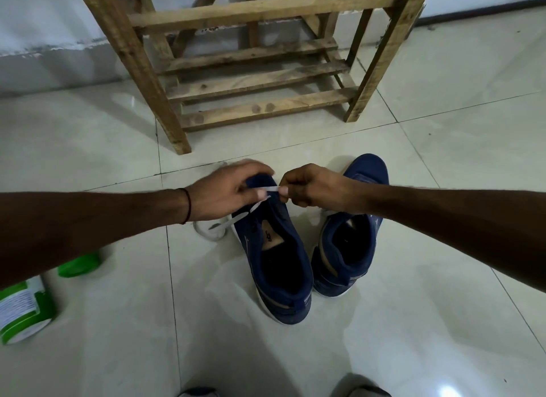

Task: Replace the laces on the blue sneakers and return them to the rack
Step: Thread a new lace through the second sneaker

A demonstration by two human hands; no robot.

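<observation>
We hold a white lace (pixel 236 218) over the blue sneaker (pixel 283 266) on our left.
Our left hand (pixel 230 192) and right hand (pixel 310 187) each pinch the lace, thumbs nearly touching, above the shoe's front; its loose end trails onto the tiled floor (pixel 413 308). The other sneaker (pixel 348 249) stands just beside it, both in front of the wooden rack (pixel 251 80).

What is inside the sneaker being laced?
A tan insole with a dark printed logo shows inside the sneaker; toward the heel the interior is dark. The toe end is hidden under the upper and the left hand and right hand, both pinching the white lace.
</observation>
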